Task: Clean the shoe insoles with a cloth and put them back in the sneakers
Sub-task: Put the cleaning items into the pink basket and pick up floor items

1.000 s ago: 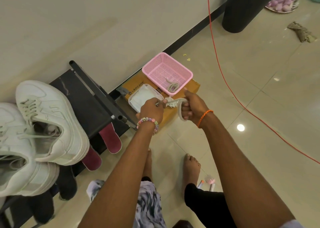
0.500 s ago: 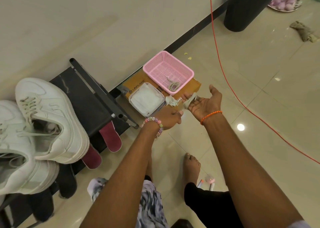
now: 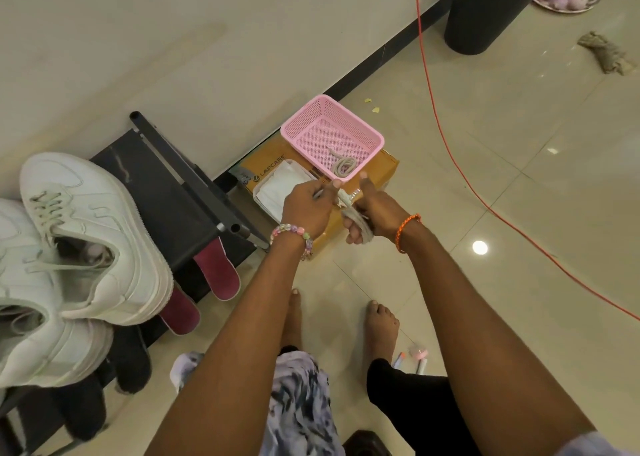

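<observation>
My left hand (image 3: 308,206) and my right hand (image 3: 377,213) meet over a cardboard box (image 3: 386,168). The right fist is closed on a bundled greyish shoelace (image 3: 358,225), and the left hand pinches its upper end. Two white sneakers (image 3: 104,247) (image 3: 41,334) rest on a black rack (image 3: 166,192) at the left. Two maroon insoles (image 3: 220,275) (image 3: 180,311) lean against the rack, below the sneakers. A clear box of white cloths (image 3: 277,185) sits on the cardboard box, partly hidden by my left hand.
A pink basket (image 3: 298,136) holding a coiled lace (image 3: 343,166) stands on the cardboard box. An orange cable (image 3: 450,150) crosses the tiled floor to the right. A black bin (image 3: 485,8) and a rag (image 3: 606,55) lie far right. My bare feet are below.
Half a second ago my right palm was open and the left hand sat lower. Both hands have now closed together around the shoelace.
</observation>
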